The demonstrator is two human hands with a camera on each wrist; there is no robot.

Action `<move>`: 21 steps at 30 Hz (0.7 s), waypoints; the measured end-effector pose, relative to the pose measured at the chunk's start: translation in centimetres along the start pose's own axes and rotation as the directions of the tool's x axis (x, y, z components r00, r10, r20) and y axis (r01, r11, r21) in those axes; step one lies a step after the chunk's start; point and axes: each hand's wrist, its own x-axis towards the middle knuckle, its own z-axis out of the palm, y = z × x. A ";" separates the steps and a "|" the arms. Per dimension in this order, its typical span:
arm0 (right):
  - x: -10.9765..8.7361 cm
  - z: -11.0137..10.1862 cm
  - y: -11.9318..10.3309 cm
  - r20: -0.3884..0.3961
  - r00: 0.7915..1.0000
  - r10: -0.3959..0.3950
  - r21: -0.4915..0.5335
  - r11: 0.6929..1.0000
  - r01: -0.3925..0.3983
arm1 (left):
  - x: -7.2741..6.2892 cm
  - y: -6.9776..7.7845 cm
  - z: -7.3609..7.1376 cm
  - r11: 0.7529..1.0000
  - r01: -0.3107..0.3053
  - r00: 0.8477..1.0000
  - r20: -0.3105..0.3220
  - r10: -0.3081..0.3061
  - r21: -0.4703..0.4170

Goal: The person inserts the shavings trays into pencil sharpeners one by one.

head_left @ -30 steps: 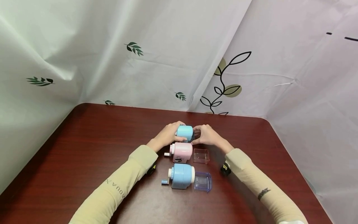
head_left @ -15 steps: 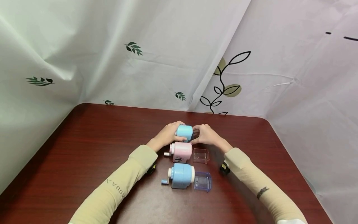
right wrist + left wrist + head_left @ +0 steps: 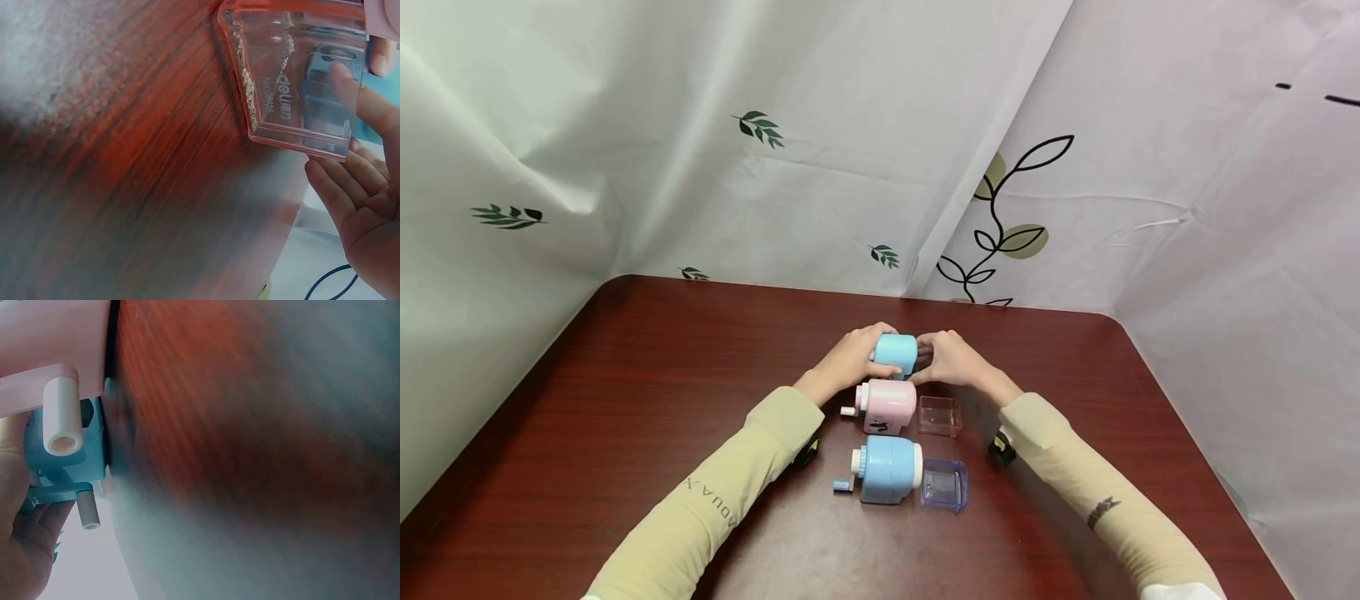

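Three crank pencil sharpeners stand in a row. At the back, my left hand (image 3: 846, 360) grips the light blue pencil sharpener (image 3: 896, 350) from its left side, thumb on the near face. Its crank (image 3: 87, 509) hangs beside that palm in the left wrist view. My right hand (image 3: 958, 360) is at the sharpener's right side, thumb and fingers around its bluish shavings drawer (image 3: 317, 94). In the right wrist view this drawer shows through the clear pink drawer (image 3: 250, 100) in front, which has shavings along one edge. The light blue sharpener's drawer end is mostly hidden by fingers in the head view.
Close in front stands a pink pencil sharpener (image 3: 892, 400), its clear pink drawer lying at its right. Nearest me is another blue pencil sharpener (image 3: 887, 471) with a clear blue drawer (image 3: 943, 498) beside it. The brown table (image 3: 700, 367) meets a white patterned curtain (image 3: 820, 208) behind.
My right hand has shifted very slightly left, toward the light blue sharpener. My left hand keeps its grip, and the other sharpeners and drawers stay put.
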 end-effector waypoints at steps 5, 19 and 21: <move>0.2 0.0 0.0 0.001 1.000 -0.019 -0.008 1.000 0.019 | 0.0 0.0 0.0 1.000 0.000 1.000 0.000 0.000 0.003; 0.4 0.4 -0.1 0.001 0.999 -0.044 0.002 0.999 0.044 | 0.1 -0.1 0.0 1.000 0.015 1.000 0.007 -0.015 -0.005; 0.4 0.4 0.0 0.003 0.999 -0.049 0.003 0.999 0.049 | 0.1 0.0 0.1 1.000 0.013 1.000 0.004 -0.013 -0.003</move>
